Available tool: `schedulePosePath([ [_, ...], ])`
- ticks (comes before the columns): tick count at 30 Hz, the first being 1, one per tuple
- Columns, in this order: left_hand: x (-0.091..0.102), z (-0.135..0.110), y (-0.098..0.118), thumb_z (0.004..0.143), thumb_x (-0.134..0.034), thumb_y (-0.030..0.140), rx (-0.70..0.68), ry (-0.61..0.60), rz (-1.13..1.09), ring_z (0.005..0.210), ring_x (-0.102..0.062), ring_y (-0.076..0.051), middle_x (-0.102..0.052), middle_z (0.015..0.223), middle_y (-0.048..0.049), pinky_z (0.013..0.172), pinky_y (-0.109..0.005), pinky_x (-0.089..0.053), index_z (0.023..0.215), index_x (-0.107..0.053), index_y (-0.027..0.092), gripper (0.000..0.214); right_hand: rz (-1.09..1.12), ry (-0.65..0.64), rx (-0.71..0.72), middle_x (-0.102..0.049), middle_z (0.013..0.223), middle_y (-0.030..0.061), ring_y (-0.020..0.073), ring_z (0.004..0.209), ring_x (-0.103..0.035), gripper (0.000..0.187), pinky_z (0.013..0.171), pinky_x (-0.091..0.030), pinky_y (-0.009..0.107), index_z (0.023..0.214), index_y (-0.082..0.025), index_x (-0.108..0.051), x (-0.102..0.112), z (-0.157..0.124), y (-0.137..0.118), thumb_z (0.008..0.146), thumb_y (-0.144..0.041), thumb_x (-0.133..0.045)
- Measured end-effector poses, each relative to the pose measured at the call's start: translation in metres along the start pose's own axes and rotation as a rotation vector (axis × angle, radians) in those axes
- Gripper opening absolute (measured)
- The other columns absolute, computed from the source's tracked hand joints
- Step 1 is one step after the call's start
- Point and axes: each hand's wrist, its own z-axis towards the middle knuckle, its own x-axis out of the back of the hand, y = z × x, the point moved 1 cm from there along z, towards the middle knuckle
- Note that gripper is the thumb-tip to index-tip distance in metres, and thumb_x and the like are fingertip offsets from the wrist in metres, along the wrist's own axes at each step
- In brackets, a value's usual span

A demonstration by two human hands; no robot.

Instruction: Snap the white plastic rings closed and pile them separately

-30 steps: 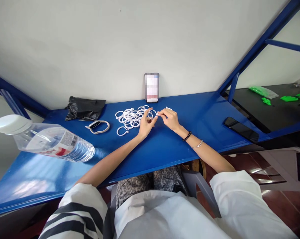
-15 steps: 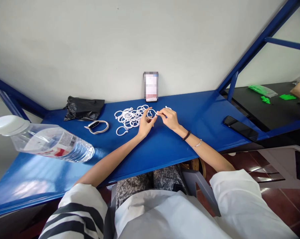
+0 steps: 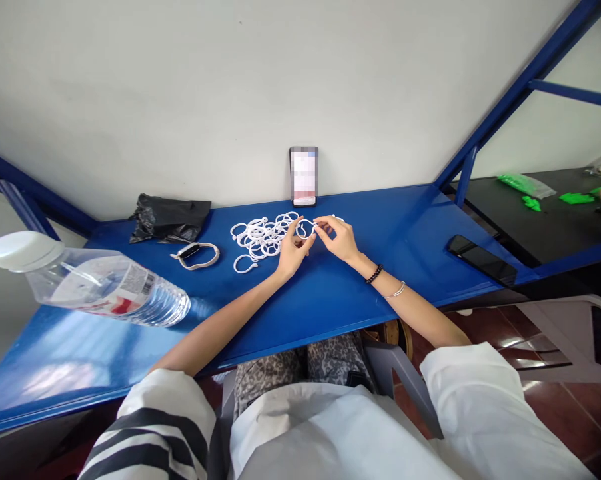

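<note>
While both hands meet in the middle of the frame, the left hand and right hand pinch one white ring between them, just right of the ring pile.

We look across a long blue table set against a plain white wall on the far side. A blue metal frame slants up at the right, and a blue bar runs along the far left. Beyond the frame lies a black tabletop. At the near right we see glossy red-brown floor tiles that catch soft light, with a grey chair beneath us.
</note>
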Motion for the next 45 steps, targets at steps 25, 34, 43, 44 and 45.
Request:
schedulePosePath([
  [25, -0.001, 0.001, 0.003, 0.076, -0.07, 0.051, -0.018, -0.009, 0.045, 0.042, -0.047, -0.009, -0.05, 0.048, 0.0062, 0.045, -0.022, -0.037, 0.11, -0.06, 0.016, 0.049, 0.749, -0.071, -0.582, -0.061, 0.067, -0.0025, 0.0117, 0.059, -0.055, 0.023, 0.06, -0.049, 0.026, 0.09, -0.02, -0.065, -0.012, 0.001, 0.013, 0.077, -0.039, -0.064],
  [34, 0.001, 0.004, 0.0, 0.082, -0.053, 0.068, -0.004, -0.012, -0.027, 0.041, -0.046, -0.009, -0.048, 0.045, 0.0051, 0.045, -0.021, -0.037, 0.089, -0.061, 0.015, 0.054, 0.805, -0.125, -0.542, -0.061, 0.066, -0.0022, 0.0105, 0.059, -0.055, 0.028, 0.06, -0.049, 0.025, 0.085, -0.02, -0.067, -0.012, 0.001, 0.008, 0.076, -0.046, -0.069],
  [43, -0.001, 0.004, -0.001, 0.084, -0.035, 0.077, 0.0, 0.007, 0.009, 0.04, -0.045, -0.01, -0.048, 0.041, 0.0006, 0.047, -0.024, -0.038, 0.057, -0.048, 0.019, 0.065, 0.78, -0.175, -0.461, -0.062, 0.07, 0.0005, 0.0127, 0.065, -0.058, 0.038, 0.061, -0.05, 0.026, 0.088, -0.02, -0.067, -0.013, -0.002, 0.008, 0.084, -0.056, -0.059],
  [44, -0.001, 0.004, -0.001, 0.084, -0.034, 0.077, 0.006, 0.009, 0.009, 0.04, -0.045, -0.01, -0.047, 0.041, 0.0004, 0.047, -0.024, -0.038, 0.056, -0.047, 0.019, 0.066, 0.78, -0.18, -0.457, -0.062, 0.071, 0.0007, 0.013, 0.065, -0.059, 0.038, 0.062, -0.05, 0.026, 0.089, -0.02, -0.067, -0.013, -0.002, 0.007, 0.085, -0.056, -0.058],
  [45, 0.0, 0.004, -0.001, 0.084, -0.034, 0.077, 0.012, 0.008, 0.007, 0.04, -0.045, -0.01, -0.047, 0.041, 0.0002, 0.047, -0.024, -0.038, 0.054, -0.047, 0.019, 0.066, 0.774, -0.186, -0.447, -0.062, 0.071, 0.0007, 0.0132, 0.066, -0.059, 0.037, 0.062, -0.05, 0.026, 0.09, -0.02, -0.067, -0.012, -0.002, 0.006, 0.085, -0.055, -0.059],
])
